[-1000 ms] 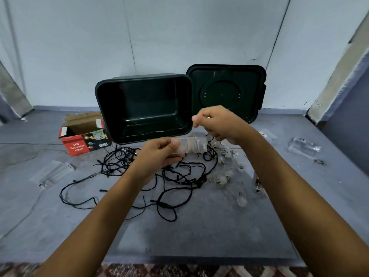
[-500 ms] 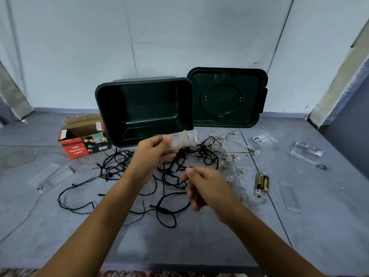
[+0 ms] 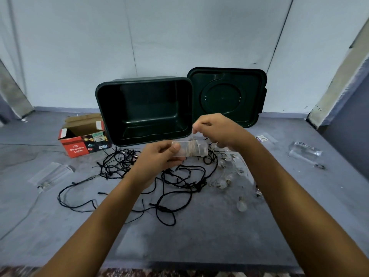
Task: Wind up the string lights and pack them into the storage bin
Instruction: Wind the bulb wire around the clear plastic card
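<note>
On the grey floor (image 3: pixel 199 236) before a pale wall (image 3: pixel 159 47), our left hand (image 3: pixel 159 158) grips a clear case (image 3: pixel 202 149) wound with thin wire (image 3: pixel 192 149); our right hand (image 3: pixel 217 130) pinches that wire just above it. The storage bin (image 3: pixel 143 100) lies on its side behind, with black string lights (image 3: pixel 179 180) tangled beneath our hands.

We counted one left hand (image 3: pixel 159 158), one right hand (image 3: pixel 217 130), one clear case (image 3: pixel 196 149) between them, one storage bin (image 3: pixel 143 108) and lid (image 3: pixel 225 96) beyond, one red box (image 3: pixel 79 146) left, one black string (image 3: pixel 191 184) and one bulb string (image 3: pixel 222 183) beneath.
</note>
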{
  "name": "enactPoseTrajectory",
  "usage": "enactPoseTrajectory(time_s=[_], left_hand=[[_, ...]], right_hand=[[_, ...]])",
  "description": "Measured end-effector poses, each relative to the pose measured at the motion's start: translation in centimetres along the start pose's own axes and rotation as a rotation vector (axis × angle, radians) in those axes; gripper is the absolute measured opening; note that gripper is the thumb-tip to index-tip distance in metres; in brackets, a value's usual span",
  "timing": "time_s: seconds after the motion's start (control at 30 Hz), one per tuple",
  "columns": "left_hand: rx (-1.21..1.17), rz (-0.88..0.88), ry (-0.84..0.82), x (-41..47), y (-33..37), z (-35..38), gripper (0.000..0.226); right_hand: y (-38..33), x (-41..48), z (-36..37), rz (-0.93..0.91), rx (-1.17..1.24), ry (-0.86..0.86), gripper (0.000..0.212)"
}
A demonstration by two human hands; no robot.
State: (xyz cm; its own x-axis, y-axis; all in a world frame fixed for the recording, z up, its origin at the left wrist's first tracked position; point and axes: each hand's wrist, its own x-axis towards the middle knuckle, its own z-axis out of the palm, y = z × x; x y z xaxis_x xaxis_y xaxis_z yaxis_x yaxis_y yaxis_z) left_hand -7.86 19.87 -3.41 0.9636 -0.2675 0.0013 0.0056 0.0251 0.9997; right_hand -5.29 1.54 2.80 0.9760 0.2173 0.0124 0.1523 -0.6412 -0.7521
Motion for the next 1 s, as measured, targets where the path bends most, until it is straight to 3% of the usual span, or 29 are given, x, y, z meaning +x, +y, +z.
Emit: enactPoseTrajectory(time_s=[0.17, 0.27, 0.33, 0.5, 0.67, 0.77, 0.9, 1.0], left_hand=[[-0.054, 0.008, 0.004, -0.2, 0.3, 0.0, 0.022], [-0.085, 0.010, 0.031, -0.1, 0.2, -0.2, 0.025], [-0.088, 0.013, 0.052, 0.0, 0.2, -0.2, 0.023], [-0.068, 0.000, 0.129, 0.5, -0.2, -0.5, 0.020], [-0.053, -0.013, 0.140, 0.8, -0.3, -0.5, 0.020], [-0.009, -0.006, 0.078, 0.5, -0.3, -0.3, 0.024], [-0.019, -0.025, 0.063, 0.0, -0.2, 0.0, 0.020], [-0.059, -0.034, 0.043, -0.2, 0.0, 0.2, 0.018]], right_hand=[[3.1, 0.3, 2.5, 0.420, 0.796, -0.297, 0.023], [3.8, -1.3, 4.5, 0.498, 1.102, -0.375, 0.020], [3.6, -2.8, 5.7, 0.481, 1.159, -0.328, 0.017], [0.3, -8.0, 7.9, 0.366, 0.644, -0.093, 0.031], [-2.7, -9.8, 6.1, -0.002, -0.029, -0.021, 0.029], [-3.1, -7.4, 4.0, -0.166, -0.289, 0.074, 0.023], [-1.9, -2.6, 0.7, -0.158, -0.321, 0.097, 0.025], [0.9, 0.4, -0.7, 0.004, -0.001, -0.103, 0.025]])
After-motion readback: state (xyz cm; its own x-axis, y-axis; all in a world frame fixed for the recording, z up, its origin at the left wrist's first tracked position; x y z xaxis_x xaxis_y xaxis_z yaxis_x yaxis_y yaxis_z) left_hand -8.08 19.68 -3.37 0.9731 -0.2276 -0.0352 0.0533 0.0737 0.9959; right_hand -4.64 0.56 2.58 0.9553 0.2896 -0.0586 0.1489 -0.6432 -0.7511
